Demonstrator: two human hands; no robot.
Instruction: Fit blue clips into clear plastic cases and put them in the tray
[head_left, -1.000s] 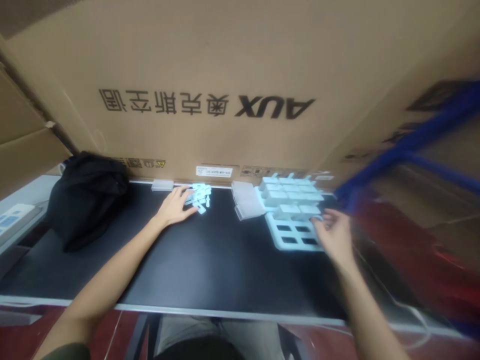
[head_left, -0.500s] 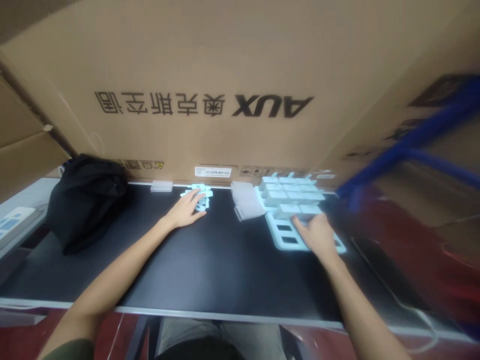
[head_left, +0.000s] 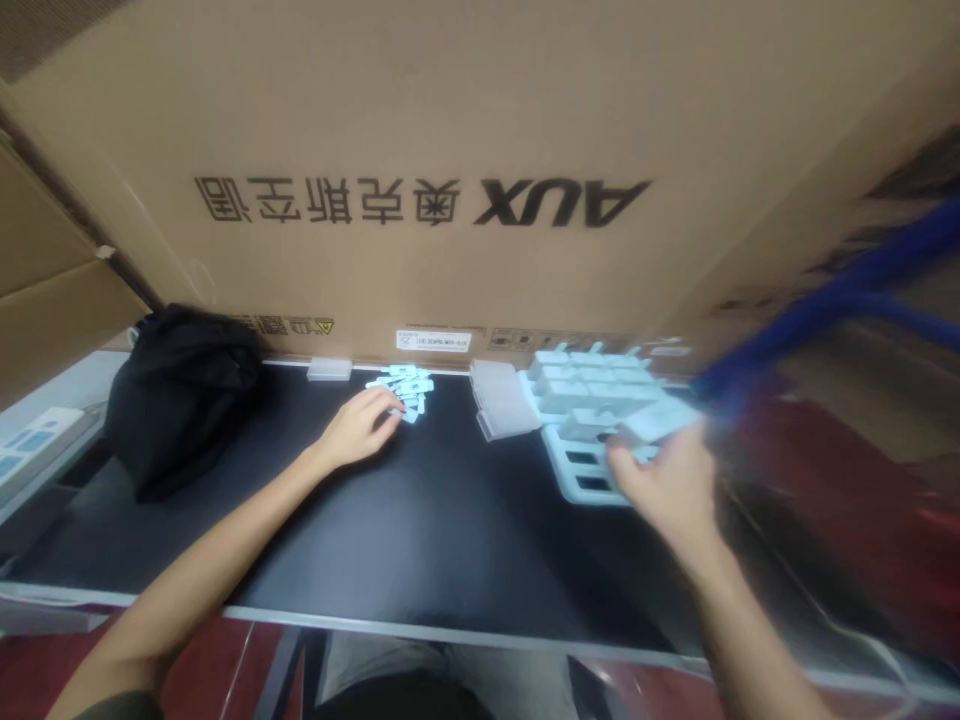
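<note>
The right hand grips a tilted block over the tray, near the surface's far right corner. The left hand reaches the pile of pieces by the far edge; whether its bent fingers hold one cannot be told.
</note>
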